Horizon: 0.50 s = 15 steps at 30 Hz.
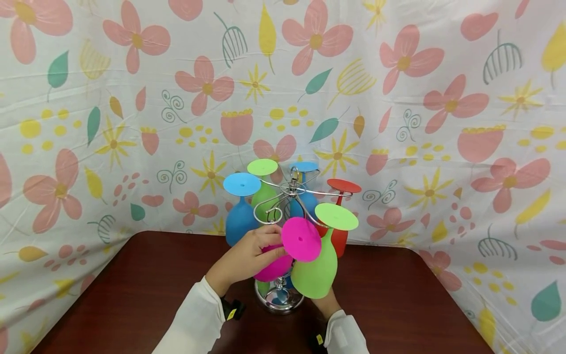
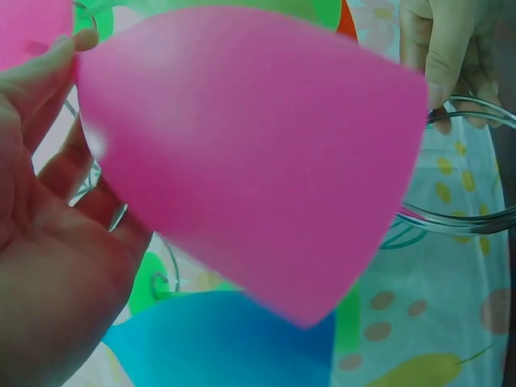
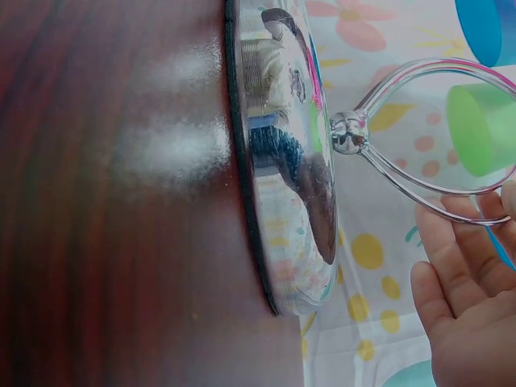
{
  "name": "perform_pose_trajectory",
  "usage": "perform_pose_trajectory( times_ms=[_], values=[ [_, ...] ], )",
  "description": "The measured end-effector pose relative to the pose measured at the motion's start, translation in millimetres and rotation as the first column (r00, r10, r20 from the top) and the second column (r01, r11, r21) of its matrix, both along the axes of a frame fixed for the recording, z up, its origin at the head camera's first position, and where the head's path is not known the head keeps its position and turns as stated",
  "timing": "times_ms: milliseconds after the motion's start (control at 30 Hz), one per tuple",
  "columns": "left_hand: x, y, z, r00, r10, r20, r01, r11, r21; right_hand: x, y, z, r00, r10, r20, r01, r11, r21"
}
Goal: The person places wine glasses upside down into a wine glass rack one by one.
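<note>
My left hand [image 1: 247,253] holds a pink plastic wine glass [image 1: 301,239] near its stem, foot up and tilted toward me, at the front of a chrome wine glass rack [image 1: 279,301]. In the left wrist view the pink bowl [image 2: 250,153] fills the middle. My right hand [image 1: 326,302], partly behind a green glass [image 1: 316,270], pinches the looped wire frame [image 3: 403,76] above the round base [image 3: 294,201]. Whether the pink glass touches a rack arm is hidden.
Upside-down glasses hang round the rack: a blue one [image 1: 240,221] at left, a green one [image 1: 262,167] and another blue one [image 1: 305,167] behind, and a red one [image 1: 344,186] at right. The dark wooden table [image 1: 398,305] meets a flowered curtain [image 1: 398,123].
</note>
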State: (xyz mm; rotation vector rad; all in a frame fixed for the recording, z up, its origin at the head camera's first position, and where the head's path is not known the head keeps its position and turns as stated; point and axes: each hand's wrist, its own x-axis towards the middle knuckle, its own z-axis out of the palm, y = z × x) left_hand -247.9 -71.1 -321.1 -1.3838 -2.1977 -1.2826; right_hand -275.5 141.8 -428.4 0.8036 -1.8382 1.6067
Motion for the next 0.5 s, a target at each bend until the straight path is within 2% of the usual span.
perform_pose_trajectory(
  times_ms=[33, 133, 167, 233, 400, 500],
  values=[
    [0.6, 0, 0.5, 1.000, -0.006, -0.012, 0.006, 1.000, -0.008, -4.8, 1, -4.6, 1.000, -0.008, -0.008, 0.008, 1.000, -0.001],
    [2.4, 1, 3.4, 1.000, 0.005, -0.028, -0.005, 1.000, -0.006, -20.9, 6, -23.2, 0.989, 0.132, 0.069, -0.124, 0.986, -0.110],
    [2.8, 1, 4.4, 0.999, 0.016, -0.034, -0.017, 1.000, -0.001, -24.0, 7, -28.0, 0.983, 0.155, 0.100, -0.142, 0.982, -0.127],
    [2.8, 1, 5.9, 0.999, 0.039, -0.033, -0.038, 0.999, 0.012, -29.9, 9, -37.0, 0.979, 0.172, 0.110, -0.157, 0.979, -0.132],
    [0.7, 2, 5.6, 0.997, 0.074, 0.028, -0.076, 0.993, 0.088, -27.6, 14, -47.4, 0.969, 0.239, 0.066, -0.230, 0.966, -0.119],
    [0.6, 2, 4.0, 0.994, 0.091, 0.060, -0.098, 0.987, 0.126, -26.0, 17, -50.5, 0.967, 0.252, 0.034, -0.247, 0.963, -0.109]
  ],
)
